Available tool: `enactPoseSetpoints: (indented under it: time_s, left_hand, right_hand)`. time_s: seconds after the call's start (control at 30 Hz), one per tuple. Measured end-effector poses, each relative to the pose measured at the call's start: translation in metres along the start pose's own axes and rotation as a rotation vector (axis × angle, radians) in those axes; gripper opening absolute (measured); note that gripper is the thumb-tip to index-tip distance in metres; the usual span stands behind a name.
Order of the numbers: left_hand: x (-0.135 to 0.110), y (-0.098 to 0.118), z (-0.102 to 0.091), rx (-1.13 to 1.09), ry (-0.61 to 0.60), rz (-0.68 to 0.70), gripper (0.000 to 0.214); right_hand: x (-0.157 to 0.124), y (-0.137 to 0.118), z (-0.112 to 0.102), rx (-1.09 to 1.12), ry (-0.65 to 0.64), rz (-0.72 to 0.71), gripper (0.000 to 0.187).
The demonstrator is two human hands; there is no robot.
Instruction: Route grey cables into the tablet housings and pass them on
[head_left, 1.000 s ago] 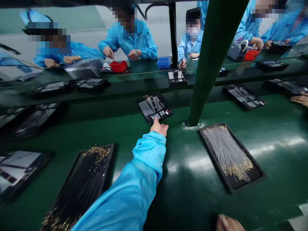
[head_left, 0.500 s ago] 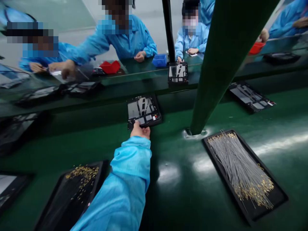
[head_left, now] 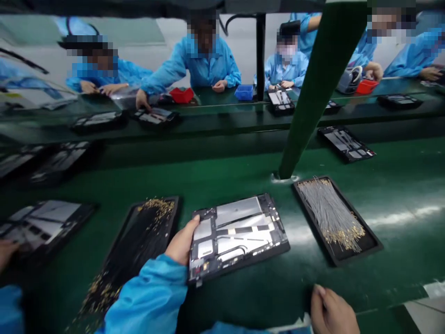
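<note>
My left hand point(head_left: 181, 243) grips the left edge of an open tablet chassis point(head_left: 239, 234), thumb on top; the chassis lies on the green bench point(head_left: 222, 181) right in front of me, its metal shields and black cables facing up. My right hand point(head_left: 332, 311) sits at the bottom edge with fingers curled into a loose fist; whether anything is in it is hidden. A black tray of black wires with gold ends point(head_left: 134, 250) is left of the chassis. To the right is a black tray of grey wires with gold ends point(head_left: 335, 218).
A green post point(head_left: 309, 93) rises from the bench behind the chassis. More tablet chassis point(head_left: 346, 144) lie on the conveyor and far bench. Another chassis point(head_left: 41, 225) sits at left beside someone's hand point(head_left: 6, 253). Several workers in blue coats sit opposite, with red point(head_left: 181, 94) and blue bins point(head_left: 244, 92).
My left hand took the chassis from the conveyor and pulled it back to the bench in front of me. My right hand has come further into view at the bottom.
</note>
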State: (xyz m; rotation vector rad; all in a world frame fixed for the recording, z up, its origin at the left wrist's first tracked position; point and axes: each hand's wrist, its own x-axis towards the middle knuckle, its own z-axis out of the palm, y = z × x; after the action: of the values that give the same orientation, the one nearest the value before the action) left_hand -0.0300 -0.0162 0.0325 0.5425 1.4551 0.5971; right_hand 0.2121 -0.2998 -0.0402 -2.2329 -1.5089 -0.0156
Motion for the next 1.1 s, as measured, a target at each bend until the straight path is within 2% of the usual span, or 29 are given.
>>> enactPoseSetpoints:
  time_s: [0.07,0.17,0.27,0.3,0.37,0.43,0.47,0.53,0.6,0.67,0.7,0.8,0.9,1.1]
  left_hand:
    - [0.001,-0.013,-0.001,-0.024,-0.080,-0.004,0.028]
    - [-0.005,-0.021,-0.004,0.007,-0.206,0.018,0.029]
    - [-0.012,-0.021,-0.007,0.198,-0.269,0.119,0.038]
    - [-0.013,-0.019,-0.009,0.308,-0.236,0.203,0.041]
    - [-0.011,-0.013,-0.016,0.577,-0.060,0.432,0.042]
    - [-0.006,-0.005,-0.031,0.836,0.226,0.650,0.040]
    - [-0.003,-0.001,-0.042,0.930,0.386,0.713,0.039]
    - [0.006,0.003,-0.066,1.034,0.661,0.701,0.038]
    - [0.015,0.005,-0.089,1.073,0.785,0.572,0.033]
    - [0.022,0.005,-0.107,1.077,0.796,0.474,0.027]
    - [0.024,0.006,-0.113,1.068,0.785,0.471,0.025]
    - [0.025,0.010,-0.120,1.005,0.728,0.566,0.021]
    - [0.019,0.014,-0.119,0.947,0.671,0.646,0.023]
    - [-0.008,0.019,-0.106,0.942,0.714,0.814,0.033]
  right_hand:
    - [0.004,-0.004,-0.004,-0.061,-0.005,0.038,0.029]
    - [0.010,-0.013,-0.011,-0.110,-0.009,0.089,0.032]
    - [0.017,-0.018,-0.016,-0.155,-0.049,0.119,0.033]
    - [0.020,-0.018,-0.017,-0.169,-0.072,0.146,0.033]
    - [0.024,-0.017,-0.019,-0.167,-0.110,0.230,0.033]
    - [0.027,-0.014,-0.020,-0.111,-0.098,0.369,0.036]
    - [0.028,-0.014,-0.021,-0.066,-0.075,0.458,0.038]
    - [0.028,-0.015,-0.023,0.047,-0.045,0.643,0.044]
    - [0.026,-0.021,-0.025,0.179,-0.059,0.765,0.047]
    - [0.024,-0.035,-0.027,0.336,-0.113,0.791,0.048]
    - [0.023,-0.044,-0.028,0.421,-0.147,0.782,0.047]
    - [0.024,-0.073,-0.030,0.652,-0.271,0.729,0.045]
    - [0.026,-0.095,-0.029,0.752,-0.363,0.675,0.042]
    - [0.029,-0.111,-0.015,0.807,-0.474,0.721,0.046]
